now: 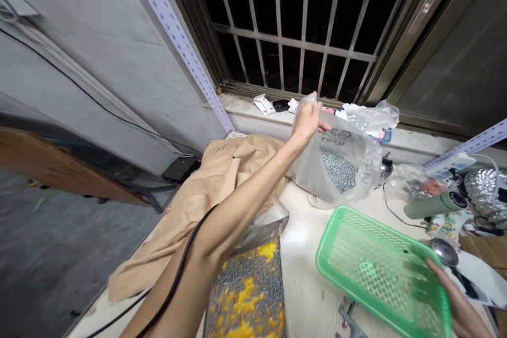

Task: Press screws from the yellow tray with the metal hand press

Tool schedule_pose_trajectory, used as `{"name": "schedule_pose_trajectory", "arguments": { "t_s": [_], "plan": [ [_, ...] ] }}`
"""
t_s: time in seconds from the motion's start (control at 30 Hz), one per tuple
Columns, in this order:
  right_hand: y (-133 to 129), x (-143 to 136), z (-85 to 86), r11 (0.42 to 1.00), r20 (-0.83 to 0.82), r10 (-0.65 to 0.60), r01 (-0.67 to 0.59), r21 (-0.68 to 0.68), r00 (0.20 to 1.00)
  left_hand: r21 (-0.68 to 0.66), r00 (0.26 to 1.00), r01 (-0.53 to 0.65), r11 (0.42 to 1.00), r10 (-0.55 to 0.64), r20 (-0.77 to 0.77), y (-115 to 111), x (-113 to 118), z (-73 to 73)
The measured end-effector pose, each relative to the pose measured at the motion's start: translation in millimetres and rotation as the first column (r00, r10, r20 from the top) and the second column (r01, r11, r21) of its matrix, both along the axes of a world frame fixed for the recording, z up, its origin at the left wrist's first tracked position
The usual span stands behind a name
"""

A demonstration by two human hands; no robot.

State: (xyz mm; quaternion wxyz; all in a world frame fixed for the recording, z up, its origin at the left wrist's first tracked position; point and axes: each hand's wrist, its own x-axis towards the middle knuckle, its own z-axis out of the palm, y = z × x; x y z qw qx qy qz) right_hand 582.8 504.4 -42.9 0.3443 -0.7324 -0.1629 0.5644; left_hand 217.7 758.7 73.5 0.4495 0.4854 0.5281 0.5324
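My left hand (307, 122) stretches toward the window and grips the upper edge of a translucent plastic bag (366, 161). Small grey metal pieces (338, 170), like screws or pins, lie in a heap inside it. Along its right end, a green plastic basket (344, 269) is held by my right hand (461, 301), tilted over the table; only its perforated bottom and sides show inside. Below my left forearm, a tray (282, 296) contains many grey metal pieces and yellow plastic pieces (244, 296).
Brown paper sacks (237, 169) cover the table's left side. At right are a green flask (433, 205), a metal ladle or spoon (444, 251) and clutter. A metal tool (348, 319) lies by the basket. Small items line the sill under the barred window (301, 42). A black cable (184, 253) crosses my left arm.
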Motion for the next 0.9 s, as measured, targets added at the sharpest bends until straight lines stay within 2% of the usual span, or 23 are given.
{"name": "schedule_pose_trajectory", "arguments": {
  "t_s": [0.1, 0.17, 0.23, 0.33, 0.4, 0.47, 0.53, 0.6, 0.63, 0.7, 0.73, 0.8, 0.83, 0.9],
  "plan": [
    [7, -48, -42.4, 0.995, -0.186, 0.011, -0.029, -0.093, 0.982, 0.015, 0.984, -0.034, 0.999, 0.036, -0.175, -6, 1, -2.8],
    [20, -62, -64.2, 0.995, -0.236, 0.049, -0.068, -0.071, 0.971, 0.042, 0.943, -0.023, 0.999, 0.036, -0.330, -19, -4, -1.5],
    [30, -66, -81.9, 0.991, -0.219, 0.117, -0.129, -0.044, 0.969, 0.075, 0.867, 0.003, 0.997, 0.035, -0.496, -38, -10, 2.1],
    [38, -68, -99.8, 0.963, 0.019, 0.262, -0.263, 0.057, 0.965, 0.091, 0.713, 0.026, 0.996, 0.045, -0.699, -76, -15, 9.9],
    [43, -70, -106.3, 0.939, 0.232, 0.287, -0.320, 0.124, 0.930, 0.128, 0.664, 0.036, 0.991, 0.072, -0.744, -107, -12, 15.0],
    [49, -73, -108.4, 0.934, 0.377, 0.241, -0.319, 0.161, 0.894, 0.159, 0.711, 0.061, 0.985, 0.069, -0.700, -144, -3, 17.4],
    [55, -77, -104.9, 0.926, 0.513, 0.184, -0.323, 0.195, 0.838, 0.110, 0.803, 0.147, 0.983, -0.053, -0.593, -186, 9, 11.6],
    [60, -83, -95.9, 0.895, 0.690, 0.141, -0.389, 0.217, 0.710, -0.005, 0.834, 0.298, 0.954, -0.264, -0.484, -226, 20, -8.7],
    [62, -89, -90.1, 0.875, 0.763, 0.142, -0.440, 0.201, 0.631, -0.103, 0.810, 0.404, 0.909, -0.407, -0.422, -241, 25, -25.3],
    [69, -104, -78.5, 0.835, 0.840, 0.207, -0.539, 0.115, 0.501, -0.273, 0.786, 0.465, 0.842, -0.535, -0.309, -259, 31, -69.2],
    [75, -115, -73.5, 0.814, 0.843, 0.266, -0.577, 0.064, 0.468, -0.335, 0.805, 0.423, 0.842, -0.519, -0.287, -260, 32, -94.2],
    [92, -137, -66.4, 0.771, 0.832, 0.367, -0.637, -0.022, 0.416, -0.367, 0.874, 0.231, 0.901, -0.357, -0.328, -251, 33, -143.1],
    [104, -149, -64.0, 0.752, 0.831, 0.393, -0.658, -0.045, 0.393, -0.329, 0.894, 0.150, 0.932, -0.270, -0.357, -241, 34, -164.4],
    [132, -169, -60.1, 0.720, 0.842, 0.401, -0.692, -0.047, 0.360, -0.206, 0.894, 0.089, 0.975, -0.169, -0.415, -217, 38, -196.6]
  ]
}}
